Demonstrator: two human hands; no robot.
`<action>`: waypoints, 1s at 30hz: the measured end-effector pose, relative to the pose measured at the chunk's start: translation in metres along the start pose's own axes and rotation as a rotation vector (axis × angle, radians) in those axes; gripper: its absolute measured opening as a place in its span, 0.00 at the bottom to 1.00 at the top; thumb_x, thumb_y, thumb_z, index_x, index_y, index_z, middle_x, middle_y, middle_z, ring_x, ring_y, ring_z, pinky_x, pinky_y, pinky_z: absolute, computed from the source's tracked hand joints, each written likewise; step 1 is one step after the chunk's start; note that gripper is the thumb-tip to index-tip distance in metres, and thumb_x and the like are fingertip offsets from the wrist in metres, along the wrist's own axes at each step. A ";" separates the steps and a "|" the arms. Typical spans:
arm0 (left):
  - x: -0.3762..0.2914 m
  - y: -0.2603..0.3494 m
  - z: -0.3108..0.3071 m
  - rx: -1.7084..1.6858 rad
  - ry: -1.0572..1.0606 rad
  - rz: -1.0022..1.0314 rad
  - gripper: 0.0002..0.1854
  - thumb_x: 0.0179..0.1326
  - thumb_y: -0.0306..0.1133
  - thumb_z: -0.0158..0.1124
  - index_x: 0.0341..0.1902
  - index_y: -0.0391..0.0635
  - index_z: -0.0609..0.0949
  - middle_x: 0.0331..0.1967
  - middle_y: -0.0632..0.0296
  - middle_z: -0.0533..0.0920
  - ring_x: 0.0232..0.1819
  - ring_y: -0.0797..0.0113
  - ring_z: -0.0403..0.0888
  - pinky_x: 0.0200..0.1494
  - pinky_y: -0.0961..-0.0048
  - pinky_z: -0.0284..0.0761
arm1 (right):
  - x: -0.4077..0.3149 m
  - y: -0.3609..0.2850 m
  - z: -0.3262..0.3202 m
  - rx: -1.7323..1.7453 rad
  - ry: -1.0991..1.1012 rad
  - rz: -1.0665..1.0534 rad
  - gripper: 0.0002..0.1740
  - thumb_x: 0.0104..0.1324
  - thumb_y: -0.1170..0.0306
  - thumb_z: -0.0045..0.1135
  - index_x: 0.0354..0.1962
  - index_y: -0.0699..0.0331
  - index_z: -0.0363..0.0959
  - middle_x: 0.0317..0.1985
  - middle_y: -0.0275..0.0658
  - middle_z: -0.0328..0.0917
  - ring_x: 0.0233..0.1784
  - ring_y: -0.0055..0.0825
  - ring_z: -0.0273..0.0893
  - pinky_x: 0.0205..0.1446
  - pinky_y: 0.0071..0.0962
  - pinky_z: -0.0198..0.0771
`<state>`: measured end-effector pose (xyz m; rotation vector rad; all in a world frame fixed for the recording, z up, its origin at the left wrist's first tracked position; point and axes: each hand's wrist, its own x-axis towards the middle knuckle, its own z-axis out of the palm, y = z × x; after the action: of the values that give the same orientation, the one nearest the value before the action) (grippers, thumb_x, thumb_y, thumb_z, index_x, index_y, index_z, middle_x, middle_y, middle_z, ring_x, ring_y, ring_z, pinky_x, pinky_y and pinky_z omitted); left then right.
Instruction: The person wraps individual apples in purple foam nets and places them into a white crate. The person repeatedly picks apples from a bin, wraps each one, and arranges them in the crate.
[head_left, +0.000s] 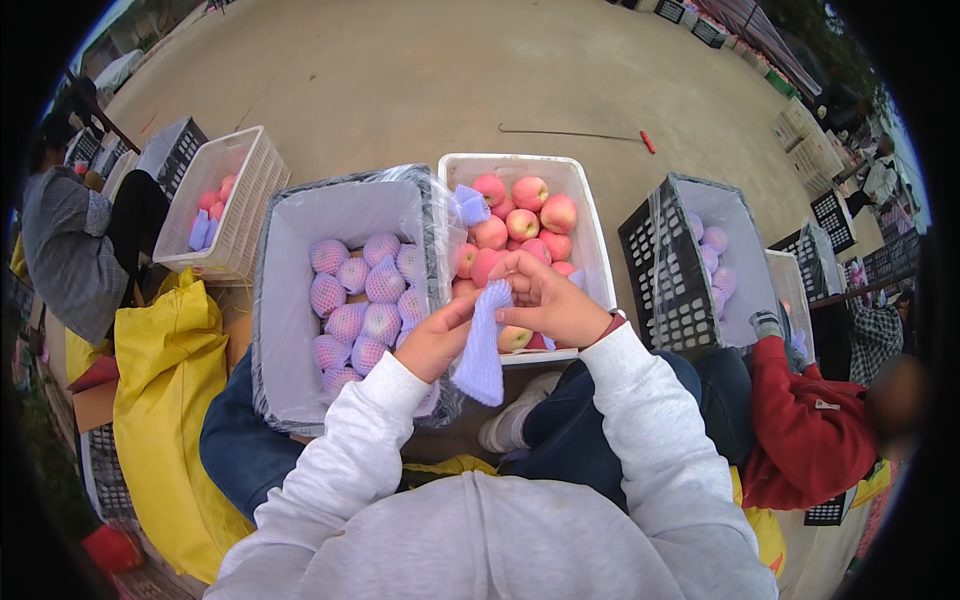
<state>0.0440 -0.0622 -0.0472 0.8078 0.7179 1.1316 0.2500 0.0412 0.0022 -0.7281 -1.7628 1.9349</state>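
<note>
Between my two hands hangs a lilac foam net sleeve (481, 364), its lower end flat and loose. My right hand (559, 300) grips the sleeve's upper part with thumb and curled fingers. On the other side, my left hand (439, 341) holds it too, its fingertips partly hidden behind the foam. Both hands are above the near edge of a white plastic crate (592, 225) of bare pink-red apples (559, 214). To the left, a crate lined with pale plastic (289, 247) contains several apples in foam nets (382, 322).
Another foam sleeve bundle (472, 204) rests on the white crate's left rim. A lined black crate (660, 255) stands right, beside a person in a red top (802, 427). Left are a yellow sack (165, 420), a white crate (255, 184) and a seated person (71, 247). A hooked rod (577, 133) lies on the ground.
</note>
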 end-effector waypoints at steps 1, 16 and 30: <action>0.000 -0.006 0.004 -0.085 0.039 -0.103 0.25 0.76 0.33 0.60 0.73 0.41 0.71 0.66 0.60 0.78 0.69 0.71 0.73 0.72 0.69 0.68 | -0.001 -0.002 0.003 0.069 -0.058 -0.032 0.26 0.66 0.81 0.64 0.58 0.62 0.63 0.51 0.40 0.80 0.57 0.25 0.79 0.58 0.28 0.76; 0.025 0.006 0.004 -0.095 0.299 0.287 0.07 0.79 0.36 0.56 0.47 0.47 0.74 0.35 0.66 0.81 0.36 0.77 0.79 0.40 0.77 0.76 | -0.009 0.001 0.041 0.729 -0.070 0.167 0.20 0.79 0.58 0.51 0.55 0.65 0.75 0.47 0.36 0.84 0.47 0.21 0.80 0.53 0.24 0.73; 0.118 -0.049 -0.004 0.366 0.191 -0.057 0.12 0.79 0.42 0.57 0.50 0.46 0.78 0.36 0.72 0.77 0.37 0.84 0.75 0.36 0.83 0.72 | -0.017 0.001 0.033 0.650 0.091 0.005 0.21 0.81 0.65 0.50 0.66 0.64 0.70 0.62 0.39 0.78 0.66 0.28 0.76 0.69 0.34 0.70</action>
<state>0.0961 0.0408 -0.1008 0.9855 1.1228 1.0487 0.2428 0.0051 0.0044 -0.5637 -0.9725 2.2465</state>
